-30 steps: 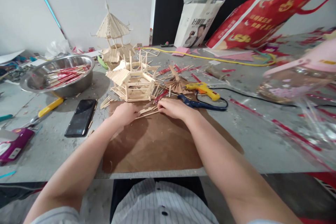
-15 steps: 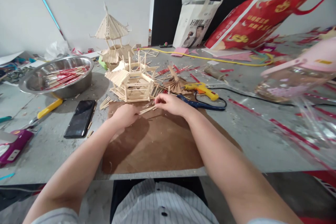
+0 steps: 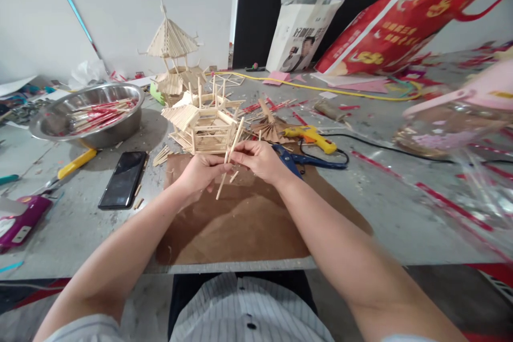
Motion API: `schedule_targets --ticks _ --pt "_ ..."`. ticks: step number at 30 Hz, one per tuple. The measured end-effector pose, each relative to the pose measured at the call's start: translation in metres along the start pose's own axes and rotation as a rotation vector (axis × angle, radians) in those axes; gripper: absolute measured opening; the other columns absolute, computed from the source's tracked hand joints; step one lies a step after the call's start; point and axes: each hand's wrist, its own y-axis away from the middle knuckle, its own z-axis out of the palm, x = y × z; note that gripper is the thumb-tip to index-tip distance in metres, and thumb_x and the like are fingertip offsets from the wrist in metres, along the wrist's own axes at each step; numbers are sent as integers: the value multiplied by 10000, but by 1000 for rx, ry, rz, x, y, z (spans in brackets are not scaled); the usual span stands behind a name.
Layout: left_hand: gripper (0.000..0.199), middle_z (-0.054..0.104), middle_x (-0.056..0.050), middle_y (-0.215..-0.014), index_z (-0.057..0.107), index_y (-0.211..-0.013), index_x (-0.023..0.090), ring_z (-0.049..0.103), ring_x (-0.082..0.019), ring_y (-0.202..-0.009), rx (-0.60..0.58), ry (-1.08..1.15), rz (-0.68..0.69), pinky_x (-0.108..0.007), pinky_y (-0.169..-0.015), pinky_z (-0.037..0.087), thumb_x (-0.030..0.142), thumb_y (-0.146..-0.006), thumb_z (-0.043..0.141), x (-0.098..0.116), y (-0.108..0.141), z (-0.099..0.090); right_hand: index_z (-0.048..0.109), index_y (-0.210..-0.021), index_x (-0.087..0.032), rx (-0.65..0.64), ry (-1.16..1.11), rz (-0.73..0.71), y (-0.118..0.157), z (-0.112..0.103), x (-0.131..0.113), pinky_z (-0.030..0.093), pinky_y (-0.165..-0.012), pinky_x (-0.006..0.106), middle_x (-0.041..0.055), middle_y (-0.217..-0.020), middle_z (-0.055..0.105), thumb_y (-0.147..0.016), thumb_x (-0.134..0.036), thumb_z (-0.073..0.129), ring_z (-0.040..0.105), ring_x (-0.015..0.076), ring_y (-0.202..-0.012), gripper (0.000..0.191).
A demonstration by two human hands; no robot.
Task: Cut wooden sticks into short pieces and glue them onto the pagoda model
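My left hand [image 3: 202, 172] and my right hand [image 3: 258, 160] meet over the brown mat. Both are closed on thin wooden sticks [image 3: 237, 135], tilted with the upper end leaning right; whether it is two sticks or more I cannot tell, since fingers cover their middle. A short piece of stick [image 3: 234, 176] lies just below my right fingers. Right behind my hands stands a six-sided stick frame [image 3: 212, 132] with a partly covered slatted roof. Farther back rises a small pavilion [image 3: 172, 37] built of the same sticks.
A steel bowl [image 3: 132, 128] of red and pale sticks stands left, near a phone [image 3: 122, 180]. Blue pliers [image 3: 294, 159] and a yellow glue gun [image 3: 315, 138] with its cord lie right of my hands. The brown mat [image 3: 248, 230] covers the table's front.
My hands have come together. The sticks, earlier lying almost flat between them, now stand at a steep tilt. A short piece shows beneath my right fingers.
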Motion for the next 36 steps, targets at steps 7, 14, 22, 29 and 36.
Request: schedule_targets --ticks 7,14,22,29,36 --pt "319 649 -49 -732 661 -831 102 418 -21 -320 -178 -129 -92 -152 -290 333 376 -708 554 -1 0 3 542 -717 -164 113 2 -90 0 -2 -3 349 -370 193 -40 -559 523 -677 -418 598 432 48 -381 263" --pt "293 588 -2 -623 630 -750 112 457 -43 -310 -285 -197 -52 -151 -301 325 386 -713 534 -10 -3 5 547 -731 -173 168 -14 -79 0 2 -4 462 -504 243 -31 -563 538 -635 -458 621 533 95 -482 309" --pt "287 516 33 -522 599 -683 127 450 -35 -321 -212 -300 -12 -138 -336 304 387 -737 492 -11 -4 1 544 -690 -176 97 -60 -33 -6 -10 8 460 -601 260 -11 -627 550 -686 -498 560 535 100 -566 322" --pt "329 561 11 -635 629 -770 130 400 -21 -347 -142 -213 -21 -147 -318 311 429 -723 499 -11 -5 -6 639 -867 -217 196 315 -331 -7 -14 9 315 -946 344 46 -1088 581 -783 -430 469 476 181 -1070 285" --pt "345 586 -9 -669 632 -767 116 373 -14 -332 -124 -167 -18 -150 -297 287 434 -724 505 -10 -4 -4 655 -892 -148 410 589 -336 -1 -10 6 444 -677 290 79 -822 648 -792 -360 465 579 161 -732 302"
